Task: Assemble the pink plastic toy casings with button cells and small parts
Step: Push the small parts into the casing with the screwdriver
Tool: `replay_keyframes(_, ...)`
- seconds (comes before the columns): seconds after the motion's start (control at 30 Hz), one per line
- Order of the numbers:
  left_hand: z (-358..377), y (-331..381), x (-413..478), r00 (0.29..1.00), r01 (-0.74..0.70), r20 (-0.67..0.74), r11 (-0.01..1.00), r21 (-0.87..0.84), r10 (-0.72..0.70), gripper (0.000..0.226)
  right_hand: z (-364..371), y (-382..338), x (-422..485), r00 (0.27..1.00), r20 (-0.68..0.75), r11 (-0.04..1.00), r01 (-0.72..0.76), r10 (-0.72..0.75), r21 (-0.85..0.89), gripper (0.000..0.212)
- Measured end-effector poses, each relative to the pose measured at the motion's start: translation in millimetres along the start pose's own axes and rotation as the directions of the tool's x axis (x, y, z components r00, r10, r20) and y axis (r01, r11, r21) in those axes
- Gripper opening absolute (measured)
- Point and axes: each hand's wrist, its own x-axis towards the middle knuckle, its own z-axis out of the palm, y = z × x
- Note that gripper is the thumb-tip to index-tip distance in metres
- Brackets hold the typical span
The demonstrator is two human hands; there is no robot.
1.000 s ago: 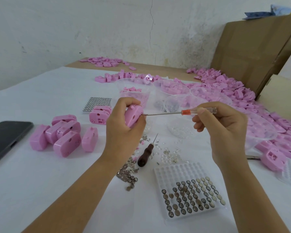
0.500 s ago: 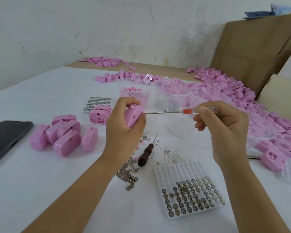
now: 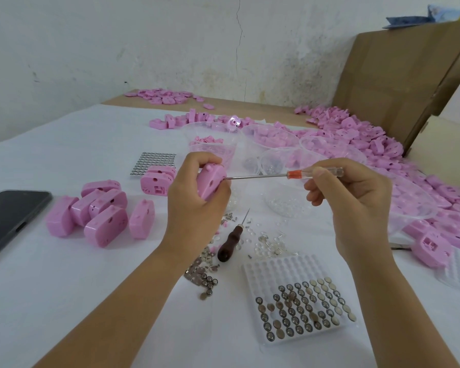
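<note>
Head view, left grip [image 3: 197, 208] holding pink casing [image 3: 211, 182], right grip [image 3: 356, 205] pinching screwdriver [image 3: 295, 174], tray [image 3: 276, 269] half-full (button cells [image 3: 303, 309]).

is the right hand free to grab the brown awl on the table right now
Probably not yet: the right hand grips the screwdriver set against the casing. The awl itself lies uncovered just below, so the path looks free.

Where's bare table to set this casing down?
Bare tabletop near-left, in front of the phone and the cluster of closed casings; also far-left, beyond them, left of the button-cell grid. Crowded: around the awl and cell tray between the arms, and the casing pile on the right.
</note>
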Motion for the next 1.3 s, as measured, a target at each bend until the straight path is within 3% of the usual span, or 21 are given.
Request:
replay_keyframes(0.4,-1.8,-4.4,1.6,0.996,-0.082,-0.039,0.995,0.063,0.085,0.044,-3.4,-0.4,0.5,0.989,0.129,0.992,0.085,-0.072,-0.094,0.013)
replay_keyframes(0.53,-1.5,-7.2,1.5,0.986,-0.159,-0.034,0.978,0.134,0.165,0.036,-2.1,2.7,0.1,0.983,0.166,0.987,0.099,-0.077,-0.126,0.026)
replay_keyframes(0.7,-2.0,-7.4,0.7,0.986,-0.156,-0.041,0.980,0.120,0.162,0.039,4.2,2.0,-2.9,0.960,0.264,0.959,0.152,-0.087,-0.237,0.020)
replay_keyframes(0.83,-1.9,-4.6,1.8,0.994,-0.092,-0.059,0.994,0.055,0.095,0.042,4.0,0.7,-3.3,0.969,0.231,0.971,0.135,-0.088,-0.196,0.019)
replay_keyframes(1.3,-1.9,1.4,0.6,0.996,-0.080,-0.031,0.996,0.026,0.081,0.042,2.9,-0.3,-3.2,0.968,0.234,0.980,0.129,-0.091,-0.151,0.022)
